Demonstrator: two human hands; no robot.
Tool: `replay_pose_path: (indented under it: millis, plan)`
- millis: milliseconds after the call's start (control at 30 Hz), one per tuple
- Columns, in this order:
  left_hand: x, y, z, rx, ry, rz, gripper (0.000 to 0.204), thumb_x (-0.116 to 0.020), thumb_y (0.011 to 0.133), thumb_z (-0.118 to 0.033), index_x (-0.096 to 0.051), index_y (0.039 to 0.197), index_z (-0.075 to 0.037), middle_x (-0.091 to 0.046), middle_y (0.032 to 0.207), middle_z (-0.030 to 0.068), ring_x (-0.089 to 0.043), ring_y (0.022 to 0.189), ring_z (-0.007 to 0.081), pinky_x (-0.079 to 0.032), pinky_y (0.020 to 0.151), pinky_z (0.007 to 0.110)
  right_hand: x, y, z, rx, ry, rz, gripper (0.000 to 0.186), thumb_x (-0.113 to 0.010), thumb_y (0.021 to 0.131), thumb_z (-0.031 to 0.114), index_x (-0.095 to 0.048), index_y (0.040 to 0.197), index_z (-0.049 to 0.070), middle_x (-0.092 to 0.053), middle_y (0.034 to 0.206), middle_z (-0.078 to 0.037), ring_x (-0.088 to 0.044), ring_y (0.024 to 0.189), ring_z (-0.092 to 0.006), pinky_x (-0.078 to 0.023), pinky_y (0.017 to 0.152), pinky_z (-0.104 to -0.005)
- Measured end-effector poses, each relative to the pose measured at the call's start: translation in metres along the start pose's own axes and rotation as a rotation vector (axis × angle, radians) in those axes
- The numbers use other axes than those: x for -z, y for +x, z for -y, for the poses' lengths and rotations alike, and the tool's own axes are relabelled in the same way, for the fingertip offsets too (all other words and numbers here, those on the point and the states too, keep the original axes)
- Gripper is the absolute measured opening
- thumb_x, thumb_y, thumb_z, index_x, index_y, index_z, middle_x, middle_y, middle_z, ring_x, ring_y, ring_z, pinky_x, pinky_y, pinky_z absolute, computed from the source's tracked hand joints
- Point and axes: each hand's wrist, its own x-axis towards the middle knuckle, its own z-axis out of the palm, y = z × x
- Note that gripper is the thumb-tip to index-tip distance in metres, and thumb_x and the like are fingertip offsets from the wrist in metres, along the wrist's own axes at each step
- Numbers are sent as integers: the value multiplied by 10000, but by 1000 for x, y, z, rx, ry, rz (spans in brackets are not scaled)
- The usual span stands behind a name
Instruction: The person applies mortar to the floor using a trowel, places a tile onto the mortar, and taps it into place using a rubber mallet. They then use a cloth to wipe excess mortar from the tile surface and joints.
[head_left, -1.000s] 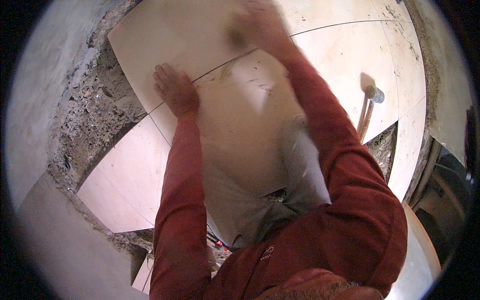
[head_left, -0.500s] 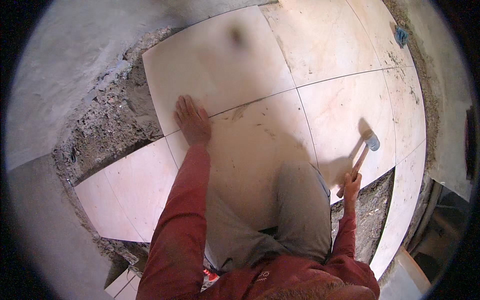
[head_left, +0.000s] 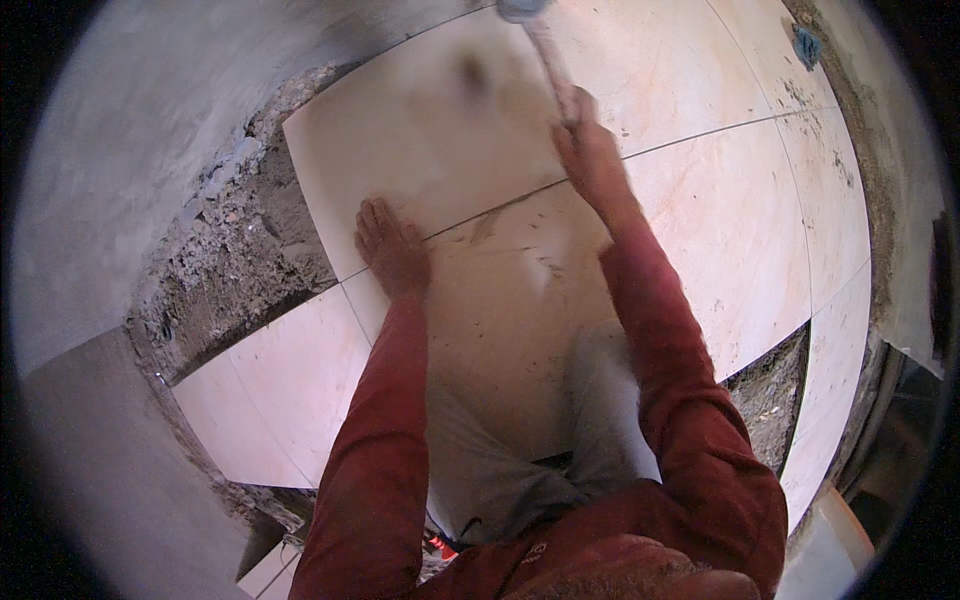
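My left hand [head_left: 393, 246] rests flat, fingers stretched out, across the joint at the near left edge of a large cream floor tile [head_left: 420, 130]. Reaching far forward, my right hand [head_left: 592, 155] is closed round the handle of a mallet [head_left: 543, 50]. The mallet's grey head is at the top edge of the picture, near the tile's far right corner, and partly cut off. Its handle is blurred by motion. Between my arms lies another cream tile [head_left: 510, 320] with dark smears of mortar, and my knees are over its near part.
Bare rubble and mortar bed [head_left: 235, 260] shows on the left, between the tiles and a grey wall [head_left: 90, 200]. A second uncovered strip [head_left: 775, 400] is on the right. A crumpled blue rag [head_left: 806, 47] lies at the far right, and a small red object [head_left: 441, 547] beside my hip.
My right hand has swung the mallet from the right-hand tile forward and left to the far tile. My left hand stays on the tile in nearly the same place.
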Motion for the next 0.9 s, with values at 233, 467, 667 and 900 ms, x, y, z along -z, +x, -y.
replay_pose_path:
  millis: [233,467,667,900]
  plan:
    - [-1,-2,3,-1,-1,-14,607,-469,1057,-301,-315,1586,-47,-295,1654,179,-264,1528,366,-179,1242,531,-53,60,21,-70,-112,92,477,-497,1044,402,-483,1269,-18,-689,919,-342,-675,909,-545,-528,850,-616]
    - [-2,-2,11,-18,-32,-27,616,-483,1042,-297,-317,1581,-47,-286,1650,197,-242,1536,371,-162,1248,535,-53,78,23,-106,17,66,545,-460,1060,465,-536,1203,-55,-693,913,-341,-674,907,-558,-545,828,-599]
    - [-16,1,-14,82,93,-3,557,-427,1081,-311,-349,1580,-76,-289,1664,170,-244,1541,374,-130,1238,589,-67,118,-58,310,-285,28,552,-475,1053,458,-574,1128,-81,-692,930,-344,-674,933,-552,-549,839,-582]
    - [-11,-10,11,53,64,3,591,-443,1071,-336,-324,1585,-70,-258,1666,199,-229,1540,401,-123,1228,619,-85,75,-9,-18,-155,-7,541,-490,1041,466,-574,1155,-56,-696,1009,-331,-678,954,-530,-546,854,-579]
